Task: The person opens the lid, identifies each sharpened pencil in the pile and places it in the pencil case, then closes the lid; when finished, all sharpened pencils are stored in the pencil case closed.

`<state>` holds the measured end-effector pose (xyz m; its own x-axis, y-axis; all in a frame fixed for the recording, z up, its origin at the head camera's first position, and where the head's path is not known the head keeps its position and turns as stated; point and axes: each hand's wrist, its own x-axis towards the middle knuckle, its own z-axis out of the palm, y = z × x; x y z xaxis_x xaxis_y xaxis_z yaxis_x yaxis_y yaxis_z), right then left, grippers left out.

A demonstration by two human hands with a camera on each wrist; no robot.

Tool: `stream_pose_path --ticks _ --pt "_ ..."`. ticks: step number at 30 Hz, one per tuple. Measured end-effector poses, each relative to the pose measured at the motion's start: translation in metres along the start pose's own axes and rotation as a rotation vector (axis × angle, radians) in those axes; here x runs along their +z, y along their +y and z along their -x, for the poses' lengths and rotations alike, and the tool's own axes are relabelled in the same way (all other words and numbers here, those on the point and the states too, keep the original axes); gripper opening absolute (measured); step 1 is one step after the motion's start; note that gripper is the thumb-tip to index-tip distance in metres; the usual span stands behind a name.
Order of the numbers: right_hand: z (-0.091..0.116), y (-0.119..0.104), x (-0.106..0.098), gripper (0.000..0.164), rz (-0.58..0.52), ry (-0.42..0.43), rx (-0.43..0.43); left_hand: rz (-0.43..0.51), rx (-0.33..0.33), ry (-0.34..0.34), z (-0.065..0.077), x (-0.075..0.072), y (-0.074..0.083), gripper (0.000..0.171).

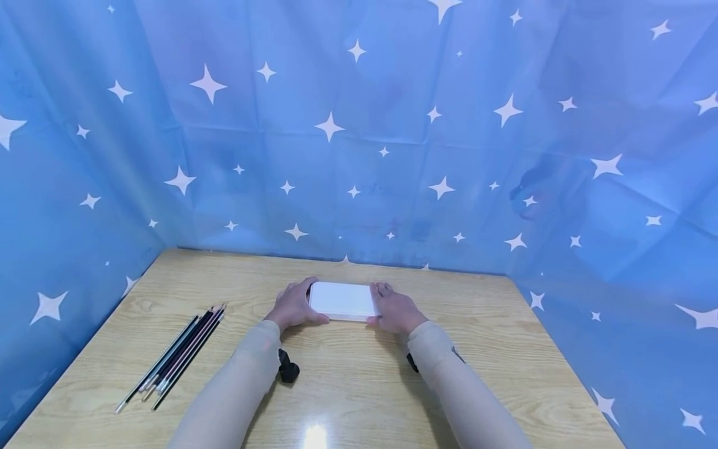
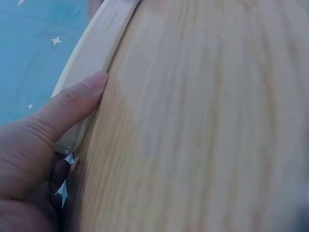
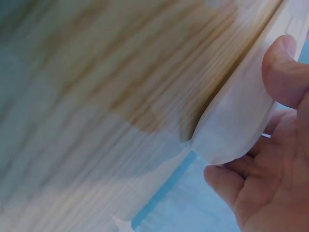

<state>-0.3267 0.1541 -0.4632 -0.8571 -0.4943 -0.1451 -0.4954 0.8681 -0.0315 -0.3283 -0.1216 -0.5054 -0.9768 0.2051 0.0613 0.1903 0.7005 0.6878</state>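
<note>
White rectangular box (image 1: 343, 300) gripped at both ends.
From where I stand, the left hand (image 1: 294, 304) and right hand (image 1: 397, 312) are each partly closed around one end, thumbs on the near side; the box sits near the middle of the tabletop's (image 1: 477, 299) far edge. Pencils (image 1: 178, 360) lie bunched toward the left edge.

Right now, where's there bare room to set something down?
The pale wood-grain table is bare between the right hand and the table's right edge, and between the pale sleeves. It's crowded where the left hand and right hand hold the white rectangular box, and at the slim, mostly dark pencils.
</note>
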Motion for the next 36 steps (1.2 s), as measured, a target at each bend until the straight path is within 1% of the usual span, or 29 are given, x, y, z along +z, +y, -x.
stream_pose_path --ticks 4,7,13,18,20,24,28,32,36 --pt "-0.003 -0.003 0.002 0.088 -0.011 -0.006 -0.005 -0.008 -0.010 0.004 0.001 -0.001 -0.005 0.108" --pt "-0.004 -0.005 0.003 0.088 -0.023 -0.003 -0.015 -0.027 -0.005 0.007 0.002 -0.001 -0.008 0.108" --pt "-0.005 -0.005 0.004 0.089 0.000 0.011 -0.034 -0.023 -0.025 -0.001 0.003 0.001 -0.011 0.109" --pt "-0.009 0.001 -0.004 0.091 0.061 -0.038 -0.037 -0.020 -0.021 -0.005 0.003 0.003 -0.010 0.109" --pt "-0.012 0.004 -0.008 0.091 0.065 -0.059 -0.038 -0.015 -0.020 -0.002 0.003 0.004 -0.009 0.109" --pt "-0.015 0.008 -0.015 0.090 0.021 -0.088 -0.052 -0.017 -0.027 -0.001 0.001 0.003 -0.008 0.110" --pt "-0.016 0.010 -0.022 0.090 -0.041 -0.084 -0.064 -0.028 -0.019 0.001 -0.001 0.003 -0.008 0.110" --pt "-0.015 0.013 -0.027 0.088 -0.050 -0.066 -0.073 -0.037 -0.007 0.003 -0.004 0.005 -0.009 0.110" --pt "-0.014 0.015 -0.027 0.087 -0.052 -0.073 -0.069 -0.020 -0.001 0.012 -0.003 0.009 -0.009 0.110"
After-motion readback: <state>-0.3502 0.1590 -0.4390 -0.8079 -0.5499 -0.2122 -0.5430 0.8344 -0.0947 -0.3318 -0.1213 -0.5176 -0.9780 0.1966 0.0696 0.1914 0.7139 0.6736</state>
